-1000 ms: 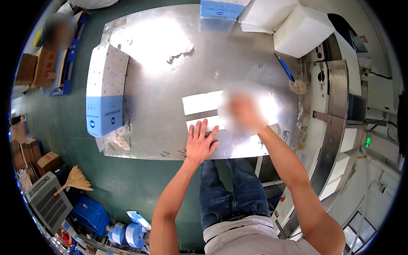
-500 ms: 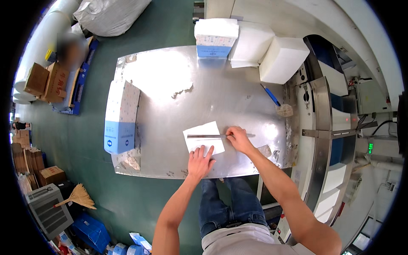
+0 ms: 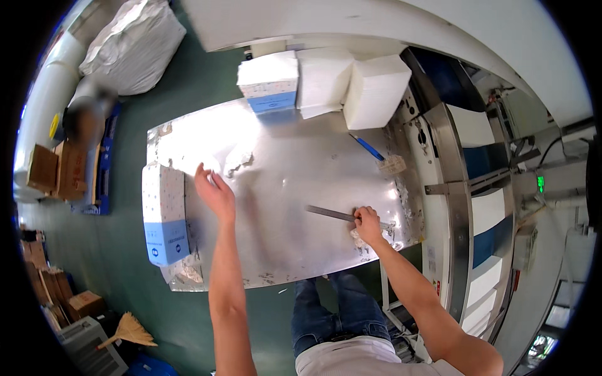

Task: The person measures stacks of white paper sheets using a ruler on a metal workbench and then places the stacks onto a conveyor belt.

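Note:
On the shiny metal table (image 3: pixel 295 232), my right hand (image 3: pixel 367 224) grips a long flat metal strip (image 3: pixel 330 213) near its right end. The strip points left over the table surface. My left hand (image 3: pixel 217 195) is raised over the table's left part, fingers apart, with nothing plainly in it. Beside its fingertips lies a torn white paper scrap (image 3: pixel 239 159). Bright glare around that hand hides whether a pale sheet is there. A blue pen-like tool (image 3: pixel 367 148) lies toward the far right of the table.
A blue-and-white pack (image 3: pixel 165 235) stands at the table's left edge. Along the far edge are another printed pack (image 3: pixel 269 81) and white paper stacks (image 3: pixel 378 91). A machine (image 3: pixel 461 207) borders the right side. A blurred person (image 3: pixel 88 119) is at far left.
My left hand has lifted off the white sheet and moved far left; the sheet is gone from its spot. My right hand, still holding the metal strip, has shifted slightly right and nearer. The view has tilted.

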A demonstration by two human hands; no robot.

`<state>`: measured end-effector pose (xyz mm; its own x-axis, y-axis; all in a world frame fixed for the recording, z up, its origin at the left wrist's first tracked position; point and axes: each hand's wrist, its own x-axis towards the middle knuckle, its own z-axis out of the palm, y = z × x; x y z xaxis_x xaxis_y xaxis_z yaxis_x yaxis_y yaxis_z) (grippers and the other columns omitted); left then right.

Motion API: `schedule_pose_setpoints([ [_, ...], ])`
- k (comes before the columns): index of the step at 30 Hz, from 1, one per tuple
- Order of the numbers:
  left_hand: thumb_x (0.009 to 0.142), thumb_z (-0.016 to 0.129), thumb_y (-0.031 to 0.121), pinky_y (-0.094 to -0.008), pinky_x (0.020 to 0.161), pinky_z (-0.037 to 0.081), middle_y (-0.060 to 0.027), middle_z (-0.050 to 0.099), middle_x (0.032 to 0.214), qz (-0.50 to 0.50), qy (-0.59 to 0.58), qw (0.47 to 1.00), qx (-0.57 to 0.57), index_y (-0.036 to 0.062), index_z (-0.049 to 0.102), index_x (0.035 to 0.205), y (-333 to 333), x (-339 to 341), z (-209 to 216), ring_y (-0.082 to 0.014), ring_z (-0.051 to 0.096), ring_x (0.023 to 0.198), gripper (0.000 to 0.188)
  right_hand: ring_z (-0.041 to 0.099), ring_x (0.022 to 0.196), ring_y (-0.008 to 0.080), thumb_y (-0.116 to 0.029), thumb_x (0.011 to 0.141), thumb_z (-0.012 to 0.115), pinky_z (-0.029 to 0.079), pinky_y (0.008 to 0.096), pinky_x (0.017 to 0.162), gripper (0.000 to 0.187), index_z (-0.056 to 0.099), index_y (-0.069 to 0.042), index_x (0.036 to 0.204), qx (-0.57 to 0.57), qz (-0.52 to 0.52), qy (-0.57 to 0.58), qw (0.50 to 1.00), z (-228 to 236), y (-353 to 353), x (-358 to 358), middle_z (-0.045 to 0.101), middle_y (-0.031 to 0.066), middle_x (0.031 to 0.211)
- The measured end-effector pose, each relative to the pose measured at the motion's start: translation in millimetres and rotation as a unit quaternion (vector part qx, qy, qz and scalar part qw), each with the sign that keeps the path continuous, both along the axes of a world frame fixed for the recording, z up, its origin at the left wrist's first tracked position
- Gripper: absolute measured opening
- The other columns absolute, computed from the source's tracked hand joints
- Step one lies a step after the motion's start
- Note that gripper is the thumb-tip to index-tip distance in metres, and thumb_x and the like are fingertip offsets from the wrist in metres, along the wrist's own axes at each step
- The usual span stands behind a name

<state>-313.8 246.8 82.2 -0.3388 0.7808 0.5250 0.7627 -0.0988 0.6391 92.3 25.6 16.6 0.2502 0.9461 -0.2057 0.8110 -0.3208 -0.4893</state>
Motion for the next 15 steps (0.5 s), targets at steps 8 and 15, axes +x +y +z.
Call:
schedule_pose_setpoints([
  [8,0.085,0.061,-0.002,-0.0512,0.118,0.039,-0.015,0.052,0.157,-0.174,0.207,0.913,-0.305,0.001,0.064,0.123,64,-24,-105,-0.0355,0.048,0.144,0.038,0.059,0.114,0.0347,-0.017,0.085,0.066,0.047,0.0512,0.096,0.025,0.066,-0.017,0.11,-0.027,0.025,-0.162,0.986,-5,26,-35,0.061,0.0116,0.119],
  [15,0.078,0.065,0.001,-0.0554,0.117,0.038,-0.0217,0.052,0.15,-0.156,0.315,0.896,-0.273,0.0031,0.065,0.108,5,64,-33,-0.0427,0.047,0.142,0.03,0.061,0.114,0.036,-0.008,0.089,0.063,0.048,0.0493,0.098,0.03,0.067,-0.009,0.119,0.036,-0.071,-0.035,0.996,18,-16,-3,0.062,0.0149,0.118],
])
